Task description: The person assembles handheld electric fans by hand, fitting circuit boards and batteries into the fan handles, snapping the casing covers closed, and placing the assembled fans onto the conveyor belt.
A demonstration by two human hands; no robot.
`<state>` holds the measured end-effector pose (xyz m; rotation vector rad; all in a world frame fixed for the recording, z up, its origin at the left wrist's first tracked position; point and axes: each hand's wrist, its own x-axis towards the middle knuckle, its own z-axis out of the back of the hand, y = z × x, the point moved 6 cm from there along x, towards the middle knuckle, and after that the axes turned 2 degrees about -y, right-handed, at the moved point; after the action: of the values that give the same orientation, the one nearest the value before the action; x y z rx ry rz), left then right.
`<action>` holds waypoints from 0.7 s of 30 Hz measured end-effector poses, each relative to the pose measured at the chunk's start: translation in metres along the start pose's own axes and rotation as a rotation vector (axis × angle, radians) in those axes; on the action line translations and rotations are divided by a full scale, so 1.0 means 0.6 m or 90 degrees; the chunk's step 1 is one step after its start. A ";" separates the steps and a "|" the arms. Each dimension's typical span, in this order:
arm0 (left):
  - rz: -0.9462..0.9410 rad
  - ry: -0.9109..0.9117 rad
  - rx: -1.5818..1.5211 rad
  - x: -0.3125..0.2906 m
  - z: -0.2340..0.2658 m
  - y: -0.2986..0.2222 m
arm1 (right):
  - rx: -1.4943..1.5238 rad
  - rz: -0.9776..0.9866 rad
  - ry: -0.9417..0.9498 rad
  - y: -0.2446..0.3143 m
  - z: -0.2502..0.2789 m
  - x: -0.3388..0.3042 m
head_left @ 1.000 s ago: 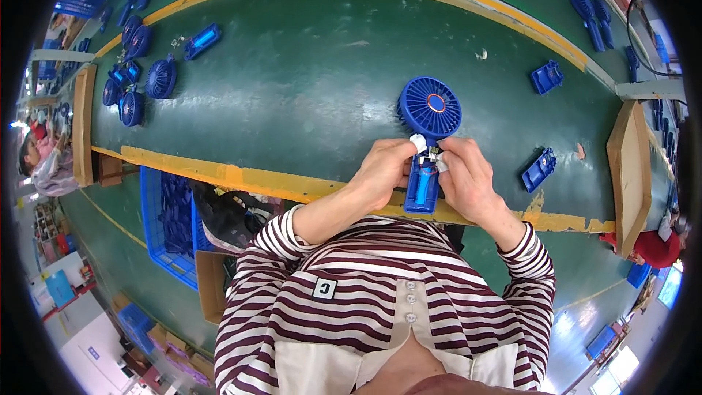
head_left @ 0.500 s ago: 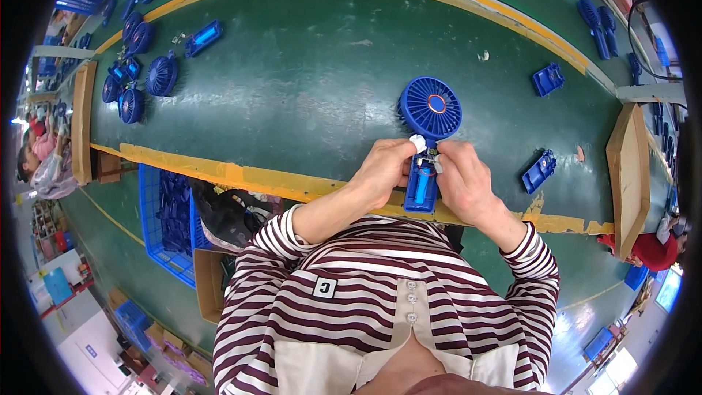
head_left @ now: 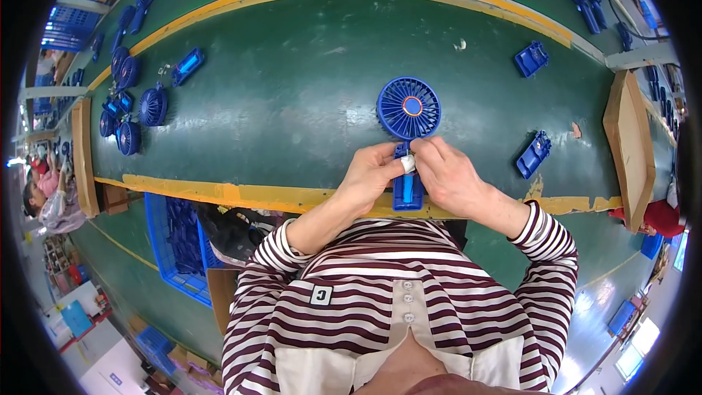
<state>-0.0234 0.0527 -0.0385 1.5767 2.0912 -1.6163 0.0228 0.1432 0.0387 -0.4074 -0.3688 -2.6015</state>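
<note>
A blue handheld fan [head_left: 412, 107] lies on the green bench in front of me, its round grille pointing away. Its handle [head_left: 408, 201] is uncovered, so a bright blue cell [head_left: 408, 184] shows inside. My left hand [head_left: 369, 179] is closed on the left side of the handle, its thumb, with a white wrap [head_left: 408, 164] at the tip, over the top part. From the right, my right hand [head_left: 447, 175] is closed with fingertips pinched together at the fan's neck. Whatever lies between those fingertips is hidden.
Two blue handle shells [head_left: 531, 59] [head_left: 534, 154] lie to the right. Several fans [head_left: 153, 105] and an open handle with a cell [head_left: 188, 66] sit at the left. Cardboard trays [head_left: 632, 150] stand at the bench ends. A blue crate [head_left: 164, 249] holds parts below the front edge.
The whole bench has shifted slightly in view. My left thumb has moved from the neck down along the handle, while my right fingertips have come up to the neck.
</note>
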 end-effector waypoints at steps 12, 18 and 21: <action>0.023 -0.045 -0.021 0.010 0.006 0.016 | -0.008 -0.119 -0.026 -0.011 -0.002 -0.010; 0.033 -0.052 -0.042 0.015 0.006 0.023 | 0.053 -0.141 -0.033 -0.024 -0.014 -0.014; 0.050 -0.028 -0.069 0.017 0.003 0.007 | 0.084 -0.144 -0.035 -0.034 -0.011 -0.010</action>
<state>-0.0262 0.0576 -0.0482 1.5554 2.0303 -1.4731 0.0165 0.1607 0.0269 -0.4121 -0.6344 -2.7681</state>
